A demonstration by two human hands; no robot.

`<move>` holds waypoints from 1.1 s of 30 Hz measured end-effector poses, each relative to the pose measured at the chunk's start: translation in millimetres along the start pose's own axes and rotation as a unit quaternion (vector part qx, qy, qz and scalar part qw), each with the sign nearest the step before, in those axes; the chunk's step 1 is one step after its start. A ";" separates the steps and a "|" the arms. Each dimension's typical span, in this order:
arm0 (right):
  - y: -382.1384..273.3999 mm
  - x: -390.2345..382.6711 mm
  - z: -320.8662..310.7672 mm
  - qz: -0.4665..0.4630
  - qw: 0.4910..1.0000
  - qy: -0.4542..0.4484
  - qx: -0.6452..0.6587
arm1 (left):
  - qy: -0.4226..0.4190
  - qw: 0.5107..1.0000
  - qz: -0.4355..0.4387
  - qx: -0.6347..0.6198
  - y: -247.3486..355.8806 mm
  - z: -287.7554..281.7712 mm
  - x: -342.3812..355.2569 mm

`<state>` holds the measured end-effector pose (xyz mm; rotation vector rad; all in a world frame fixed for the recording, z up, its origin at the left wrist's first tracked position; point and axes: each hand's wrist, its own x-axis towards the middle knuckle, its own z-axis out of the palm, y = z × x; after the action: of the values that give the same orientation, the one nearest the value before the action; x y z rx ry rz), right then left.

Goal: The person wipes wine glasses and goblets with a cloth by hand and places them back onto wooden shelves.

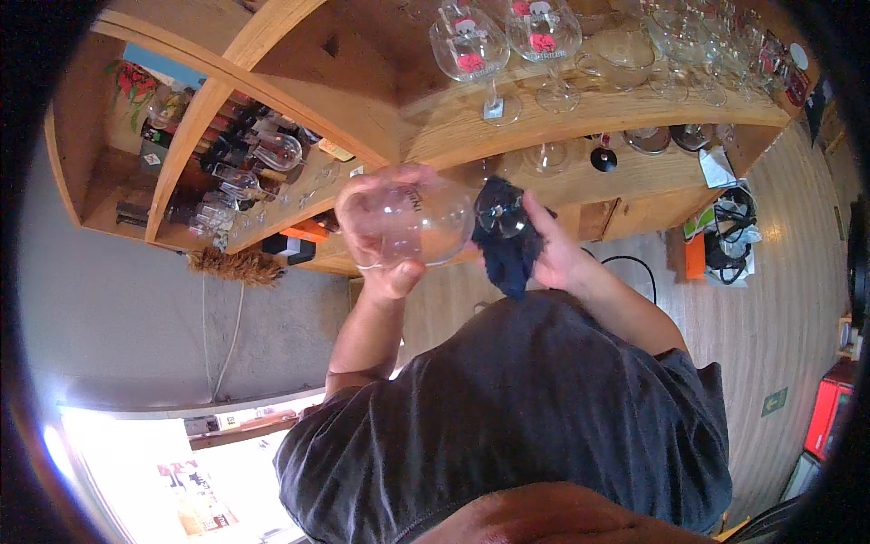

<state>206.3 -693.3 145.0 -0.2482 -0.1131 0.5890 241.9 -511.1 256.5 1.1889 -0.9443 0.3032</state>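
I hold a clear stemmed glass [421, 222] on its side in front of my chest. My left hand [381, 231] is closed around its bowl, with the thumb low on the glass. My right hand [553, 245] grips a dark navy cloth [507, 263] at the foot end of the glass, where the round base shows against the cloth. Some of my right fingers are hidden behind the cloth.
A wooden shelf [580, 113] ahead holds several stemmed glasses [469, 59]. At the left, a wooden cabinet [181, 163] holds glassware, with a feather duster [236, 265] below. A bag with black cables [725, 245] stands at the right, and a red object [829, 417] farther down.
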 end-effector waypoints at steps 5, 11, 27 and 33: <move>-4.1 11.4 3.2 -0.082 0.994 0.031 0.060 | -0.013 0.999 -0.013 0.049 3.5 8.4 -15.5; -9.0 1.9 -2.4 -0.110 0.956 0.210 -0.175 | -0.074 0.976 0.129 0.156 -1.8 33.2 -39.7; -28.0 -40.0 -38.0 -0.177 0.774 0.413 -0.445 | 0.279 0.872 -0.249 0.317 -64.2 -134.6 -198.9; -1.1 -19.1 -37.5 -0.243 0.738 0.457 -0.433 | 0.347 0.843 -0.285 0.297 -140.6 -235.5 -211.4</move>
<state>197.7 -712.4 108.5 -1.3575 0.5204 -0.2116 316.2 -301.7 -9.1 1.6910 0.1897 0.5138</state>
